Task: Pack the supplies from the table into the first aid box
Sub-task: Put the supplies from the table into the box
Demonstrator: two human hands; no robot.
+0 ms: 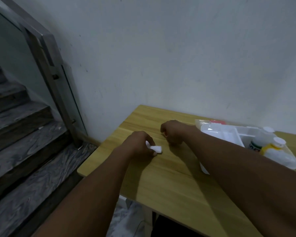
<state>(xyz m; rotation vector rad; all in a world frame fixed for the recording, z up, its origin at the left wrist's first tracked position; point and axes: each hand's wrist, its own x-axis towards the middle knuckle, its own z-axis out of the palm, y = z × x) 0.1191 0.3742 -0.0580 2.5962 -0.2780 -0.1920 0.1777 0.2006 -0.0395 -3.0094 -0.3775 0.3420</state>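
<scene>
Nearest, on the smooth pale-wood worktop (161, 178), the left hand (138, 144) pinches a small white gauze roll (156, 149). Just beyond, the right hand (173, 132) rests with fingers curled, nothing visible in it. The right forearm partly hides the white plastic compartmented first aid box (229, 134), which holds two white-capped bottles (267, 135).

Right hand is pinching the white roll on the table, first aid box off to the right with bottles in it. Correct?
Wrong hand. The head view shows the left hand pinching the white roll on the table. The right hand is curled beside it, nothing visible in it. The first aid box does sit to the right with bottles in it.
</scene>
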